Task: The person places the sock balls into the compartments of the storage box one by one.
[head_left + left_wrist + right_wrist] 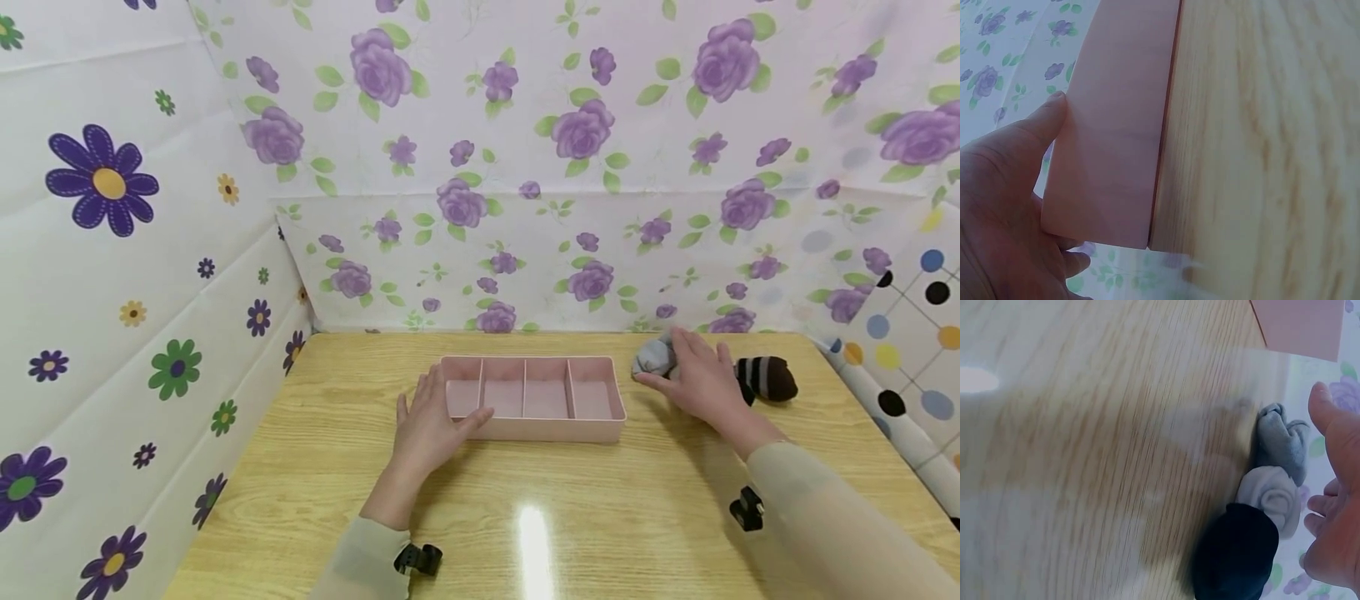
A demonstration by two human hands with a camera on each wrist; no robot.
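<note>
A pink box with several compartments (pixel 547 431) stands on the wooden table. My left hand (pixel 429 425) holds its left end, with the thumb over the front rim and the fingers along the end wall. In the left wrist view, the thumb touches the top edge of the pink box (pixel 1107 144). To the right of the box, my right hand (pixel 701 375) reaches over a row of rolled socks, its thumb and fingers spread. A grey rolled sock (pixel 1282 444), a pale one (pixel 1271 497) and a black one (pixel 1238 553) lie below it.
A dark brown striped rolled sock (pixel 772 379) lies at the right end of the row. The wooden table (pixel 600 508) ends at a rose-print cloth wall (pixel 525 275) behind. A flower-print cloth (pixel 187 292) hangs on the left and a dotted cloth (pixel 911 358) on the right.
</note>
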